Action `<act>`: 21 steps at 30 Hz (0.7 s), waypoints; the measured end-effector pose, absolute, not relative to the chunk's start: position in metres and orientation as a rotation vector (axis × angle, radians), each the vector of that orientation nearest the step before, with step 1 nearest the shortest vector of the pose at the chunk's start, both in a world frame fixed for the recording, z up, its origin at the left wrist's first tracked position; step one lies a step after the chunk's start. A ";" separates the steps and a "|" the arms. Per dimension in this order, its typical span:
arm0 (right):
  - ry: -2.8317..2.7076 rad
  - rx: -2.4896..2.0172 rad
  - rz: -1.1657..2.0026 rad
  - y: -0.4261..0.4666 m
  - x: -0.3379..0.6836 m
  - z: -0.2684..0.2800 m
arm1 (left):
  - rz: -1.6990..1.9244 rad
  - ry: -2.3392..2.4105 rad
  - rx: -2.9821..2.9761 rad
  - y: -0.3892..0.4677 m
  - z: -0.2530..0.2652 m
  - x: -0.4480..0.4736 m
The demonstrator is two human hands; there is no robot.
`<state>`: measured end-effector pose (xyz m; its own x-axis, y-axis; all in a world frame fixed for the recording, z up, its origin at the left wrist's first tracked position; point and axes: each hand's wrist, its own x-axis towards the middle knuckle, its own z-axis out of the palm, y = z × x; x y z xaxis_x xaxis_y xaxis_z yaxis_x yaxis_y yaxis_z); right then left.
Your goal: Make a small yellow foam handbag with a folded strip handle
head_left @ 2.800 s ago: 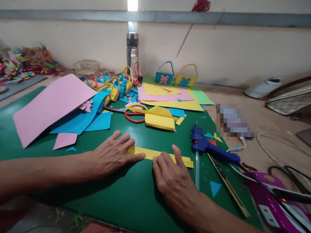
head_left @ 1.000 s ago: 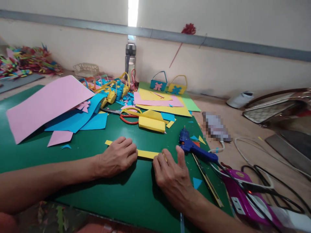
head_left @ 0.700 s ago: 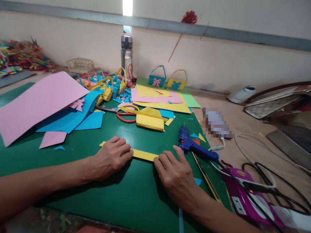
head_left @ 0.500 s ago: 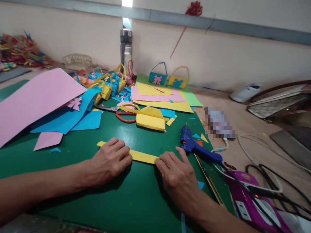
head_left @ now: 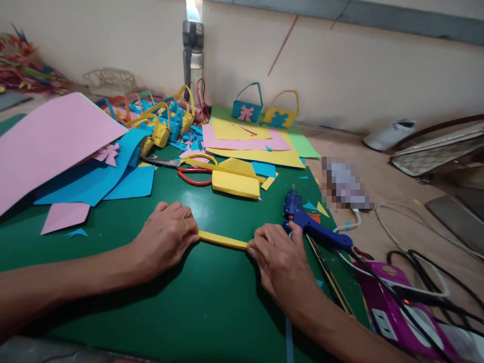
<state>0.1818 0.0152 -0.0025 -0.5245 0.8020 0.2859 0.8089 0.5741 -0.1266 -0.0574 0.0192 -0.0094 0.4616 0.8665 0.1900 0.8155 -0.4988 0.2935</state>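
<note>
A narrow yellow paper strip [head_left: 223,239] stretches between my two hands, low over the green mat [head_left: 212,292]. My left hand [head_left: 168,237] is closed on its left end, and my right hand [head_left: 276,252] pinches the right end; both ends are hidden under the fingers. Beyond the strip lies a folded yellow paper piece [head_left: 236,184]. Beside that piece rest scissors [head_left: 194,176] with red and yellow handles. Just past my right hand is a blue glue gun [head_left: 312,224], lying on its side.
Pink card [head_left: 56,146] and blue paper [head_left: 128,184] overlap at the left. Small paper bags [head_left: 161,133] are heaped behind. Two bags with bows, one blue [head_left: 246,110], stand against the wall. A purple power strip [head_left: 408,312] and cables lie at the right.
The strip looked wider and flat before; now it is narrower, apparently folded lengthwise. Its left tip, which stuck out past my left hand, is now covered. The view has tilted slightly downward.
</note>
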 end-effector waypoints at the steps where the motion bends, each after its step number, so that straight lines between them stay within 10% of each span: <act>1: -2.494 -1.329 -0.042 0.015 0.182 -0.003 | 0.437 1.482 2.515 0.021 -0.008 -0.057; 21: -2.550 -1.463 -0.085 0.023 0.180 0.004 | 0.087 1.578 2.418 0.038 0.006 -0.061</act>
<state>0.1803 0.0231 0.0044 -0.4900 0.8482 0.2010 0.8597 0.5084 -0.0496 -0.0609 0.0378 0.0064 0.4109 0.9075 -0.0875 0.8924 -0.3808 0.2419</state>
